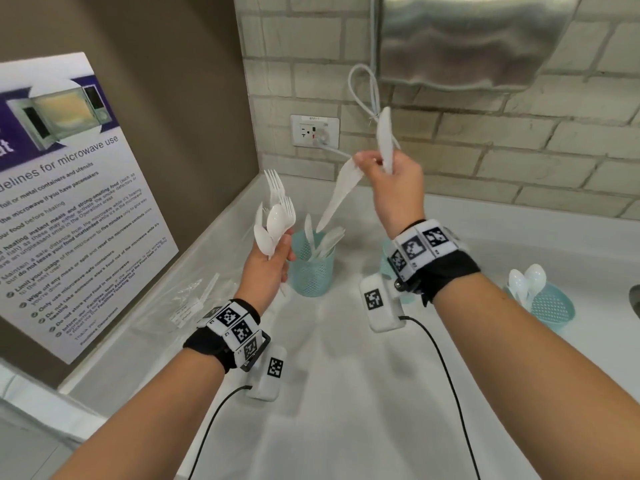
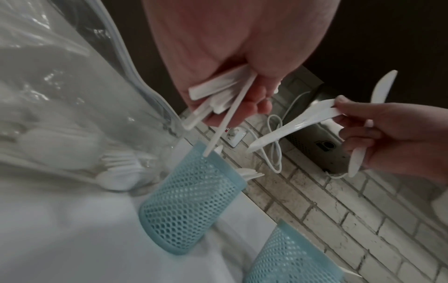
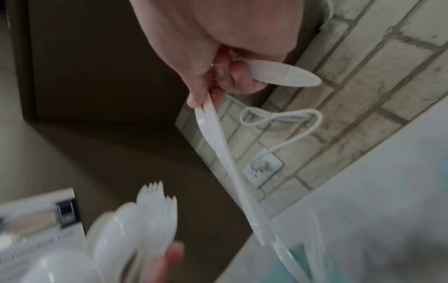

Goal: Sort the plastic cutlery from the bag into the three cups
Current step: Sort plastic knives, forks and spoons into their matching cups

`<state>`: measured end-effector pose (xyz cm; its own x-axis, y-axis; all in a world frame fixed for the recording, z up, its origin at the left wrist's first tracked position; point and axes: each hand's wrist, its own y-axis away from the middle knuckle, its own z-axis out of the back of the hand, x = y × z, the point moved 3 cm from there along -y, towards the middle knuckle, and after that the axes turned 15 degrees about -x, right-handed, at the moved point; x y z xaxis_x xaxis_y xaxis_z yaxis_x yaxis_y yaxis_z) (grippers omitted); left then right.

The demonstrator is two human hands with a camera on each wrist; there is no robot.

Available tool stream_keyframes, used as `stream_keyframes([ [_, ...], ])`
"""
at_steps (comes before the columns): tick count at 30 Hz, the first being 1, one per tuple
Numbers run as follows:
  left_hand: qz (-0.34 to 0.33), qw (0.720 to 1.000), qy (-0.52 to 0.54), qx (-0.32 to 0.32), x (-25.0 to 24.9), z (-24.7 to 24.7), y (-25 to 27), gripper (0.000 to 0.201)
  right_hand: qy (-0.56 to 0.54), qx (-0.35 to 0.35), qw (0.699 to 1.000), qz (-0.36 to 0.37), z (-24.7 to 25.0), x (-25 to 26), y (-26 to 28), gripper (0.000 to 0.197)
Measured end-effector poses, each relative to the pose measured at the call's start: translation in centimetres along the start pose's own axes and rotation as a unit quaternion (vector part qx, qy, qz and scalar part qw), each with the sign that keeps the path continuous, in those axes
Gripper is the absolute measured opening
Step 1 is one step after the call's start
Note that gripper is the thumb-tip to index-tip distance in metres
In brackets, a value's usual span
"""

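Head view: two bare forearms reach over a white counter. The left hand [image 1: 268, 268] is raised at the left, fingers curled round the handles of a bunch [image 1: 273, 220] of white plastic forks and spoons that fans upward. The right hand [image 1: 394, 185] is higher and farther right. Its thumb and forefinger pinch a knife [image 1: 337, 195] by the handle, blade slanting down toward the left cup [image 1: 311, 268], a teal mesh cup already holding knives. Its other fingers curl round a second knife [image 1: 385, 140] that points up. A middle cup [image 1: 385, 261] is mostly hidden behind the right wrist. A right cup [image 1: 550, 308], far right, holds spoons. The clear bag [image 1: 183, 303] lies flat on the counter left of the left hand. A microwave poster [image 1: 69, 202] leans on the left wall.

Left wrist view: the left hand [image 2: 230, 76] grips several white handles [image 2: 215, 92] that stick out below the fingers. Beneath them stands the left cup [image 2: 186, 206], with the bag [image 2: 72, 114] to its left, cutlery visible inside. At right, the right hand [image 2: 387, 137] pinches one knife [image 2: 295, 126] and holds the other [image 2: 363, 134].

Right wrist view: the right hand [image 3: 218, 57] pinches the long knife [image 3: 230, 162], which hangs down and away; the second knife [image 3: 283, 74] juts out to the right from the curled fingers. Blurred forks and spoons [image 3: 135, 226] sit at lower left.
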<state>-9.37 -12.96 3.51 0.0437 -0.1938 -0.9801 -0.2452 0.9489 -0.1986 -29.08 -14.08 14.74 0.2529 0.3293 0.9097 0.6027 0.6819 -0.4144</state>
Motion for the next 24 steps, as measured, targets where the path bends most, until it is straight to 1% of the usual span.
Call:
stream_keyframes([
  [3,0.008,1.0,0.002,0.005,0.3,0.3,0.1,0.017,0.069,0.033,0.997,0.001,-2.3,-2.7,1.2,0.016],
  [5,0.018,1.0,0.006,0.006,0.5,0.5,0.3,0.017,0.103,0.059,0.993,-0.02,-3.1,-4.5,2.0,0.015],
  [6,0.025,1.0,0.007,0.008,0.7,0.5,0.3,0.016,0.117,0.076,0.99,-0.03,-3.4,-5.1,2.3,0.018],
  [8,0.036,0.999,0.008,0.013,0.9,0.5,0.2,0.014,0.14,0.105,0.984,-0.034,-3.5,-5.6,2.6,0.034],
  [9,0.04,0.999,0.009,0.017,1.0,0.5,0.2,0.014,0.144,0.109,0.983,-0.03,-3.5,-5.5,2.5,0.041],
  [10,0.044,0.999,0.011,0.019,1.1,0.5,0.2,0.013,0.137,0.103,0.985,-0.027,-3.5,-5.2,2.3,0.042],
  [12,0.053,0.998,0.017,0.021,1.2,0.6,0.1,0.015,0.099,0.086,0.991,-0.02,-3.6,-4.4,1.8,0.031],
  [13,0.055,0.998,0.015,0.02,1.2,0.5,0.1,0.017,0.088,0.08,0.993,-0.01,-3.7,-4.1,1.5,0.033],
  [14,0.055,0.998,0.009,0.019,1.3,0.5,0.1,0.021,0.097,0.073,0.993,0.006,-3.9,-3.8,1.5,0.036],
  [16,0.057,0.998,-0.001,0.014,1.5,0.5,0.0,0.03,0.107,0.071,0.991,0.041,-4.3,-3.6,1.5,0.036],
  [18,0.055,0.998,-0.009,0.011,1.7,0.5,-0.1,0.033,0.071,0.095,0.992,0.042,-4.8,-4.0,1.9,0.034],
  [20,0.046,0.999,-0.014,0.016,1.8,0.5,-0.2,0.032,0.065,0.115,0.991,0.029,-5.3,-5.0,2.4,0.03],
  [22,0.037,0.999,-0.026,0.021,1.7,0.5,-0.1,0.031,0.087,0.126,0.988,0.015,-5.5,-6.3,2.6,0.027],
  [24,0.031,0.999,-0.037,0.024,1.5,0.5,0.1,0.027,0.133,0.156,0.979,0.003,-5.5,-7.2,2.7,0.029],
])
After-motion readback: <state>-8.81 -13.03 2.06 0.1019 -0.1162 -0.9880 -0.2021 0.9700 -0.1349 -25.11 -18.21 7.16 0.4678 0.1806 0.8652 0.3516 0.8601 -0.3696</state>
